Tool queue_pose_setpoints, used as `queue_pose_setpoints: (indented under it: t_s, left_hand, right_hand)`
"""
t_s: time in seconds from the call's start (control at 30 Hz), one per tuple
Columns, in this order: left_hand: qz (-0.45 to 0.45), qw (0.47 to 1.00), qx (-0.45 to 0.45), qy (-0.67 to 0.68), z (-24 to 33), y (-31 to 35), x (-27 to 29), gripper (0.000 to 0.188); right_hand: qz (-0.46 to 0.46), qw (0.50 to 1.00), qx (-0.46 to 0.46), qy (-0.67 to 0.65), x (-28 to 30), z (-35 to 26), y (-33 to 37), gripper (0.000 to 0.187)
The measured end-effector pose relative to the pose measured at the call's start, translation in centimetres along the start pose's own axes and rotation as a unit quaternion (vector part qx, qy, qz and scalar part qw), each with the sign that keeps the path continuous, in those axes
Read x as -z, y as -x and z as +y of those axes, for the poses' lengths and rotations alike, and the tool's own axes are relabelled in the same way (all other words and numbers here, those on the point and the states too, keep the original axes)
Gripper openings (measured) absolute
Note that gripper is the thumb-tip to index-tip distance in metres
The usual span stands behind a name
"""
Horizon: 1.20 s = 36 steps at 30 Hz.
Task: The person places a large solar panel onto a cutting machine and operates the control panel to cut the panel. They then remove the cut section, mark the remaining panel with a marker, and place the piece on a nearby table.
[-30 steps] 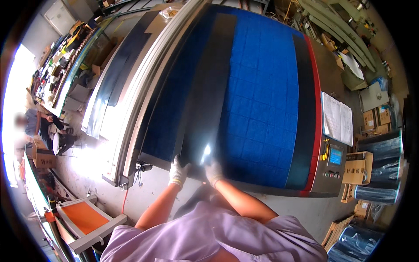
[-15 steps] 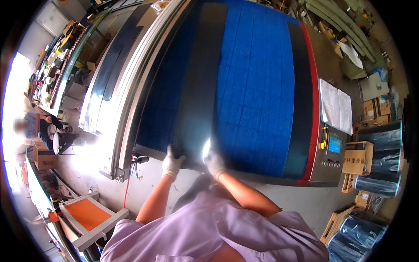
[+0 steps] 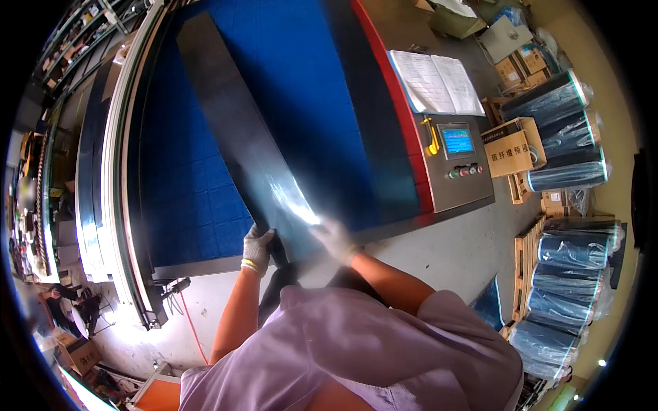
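Observation:
A long, dark, glossy strip of sheet material [image 3: 240, 123] lies slantwise over the blue cutting-machine bed [image 3: 295, 61], its far end to the left and its near end at my body. My gloved left hand [image 3: 258, 249] is closed on the strip's left edge at the near end. On the opposite edge, my gloved right hand [image 3: 334, 240] grips the strip, its fingers slightly blurred. Bright light glares off the surface beside the right hand. The near end hangs past the bed's front edge, partly hidden by my hands and shirt.
A long metal gantry rail [image 3: 122, 147] flanks the bed on the left. To the right are a red band [image 3: 397, 103], an open notebook [image 3: 439, 82], a yellow-handled tool [image 3: 431, 137] and a control screen [image 3: 457, 141]. Beyond stand cardboard boxes [image 3: 510, 152] and plastic-wrapped dark rolls [image 3: 569, 250].
The strip, earlier lying nearly straight along the bed, now slants, with its near end swung right and pulled toward me. Both hands moved with it. The view has turned rightward.

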<state>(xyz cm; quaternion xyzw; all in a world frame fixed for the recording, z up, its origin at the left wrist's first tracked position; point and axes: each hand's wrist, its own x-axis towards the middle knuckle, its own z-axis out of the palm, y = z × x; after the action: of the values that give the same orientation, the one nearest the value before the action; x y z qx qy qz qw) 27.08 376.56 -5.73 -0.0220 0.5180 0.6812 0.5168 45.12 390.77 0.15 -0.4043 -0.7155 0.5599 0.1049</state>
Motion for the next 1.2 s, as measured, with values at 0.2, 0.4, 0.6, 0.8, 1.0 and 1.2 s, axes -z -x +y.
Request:
queue_pose_setpoints:
  t_s: [0.2, 0.4, 0.6, 0.8, 1.0, 1.2]
  left_hand:
    - [-0.001, 0.988, -0.059, -0.146, -7.2, -2.2, -6.9, 0.034]
    - [-0.005, 0.993, 0.058, -0.102, -11.1, 0.7, -13.5, 0.039]
    - [-0.019, 0.993, 0.034, -0.114, -13.6, 1.0, -15.4, 0.050]
    - [-0.014, 0.974, 0.123, 0.192, -11.8, 1.3, -17.4, 0.043]
    - [0.060, 0.994, 0.053, -0.078, -9.4, 3.5, -19.3, 0.026]
    - [-0.009, 0.993, 0.008, -0.119, -5.3, 8.4, -16.2, 0.018]
  right_hand:
    - [-0.033, 0.888, 0.070, 0.454, 18.1, 8.6, 2.5, 0.097]
    - [-0.018, 0.846, 0.258, 0.466, 27.6, 16.8, 1.3, 0.046]
    - [0.024, 0.843, 0.465, 0.271, 21.2, 8.1, 1.0, 0.031]
    - [-0.217, 0.732, 0.495, 0.414, 17.2, 9.9, 3.1, 0.054]
    - [-0.265, 0.866, 0.399, 0.139, 18.1, 8.2, 3.1, 0.049]
    - [-0.105, 0.950, -0.183, -0.229, 15.6, 6.3, -6.7, 0.055]
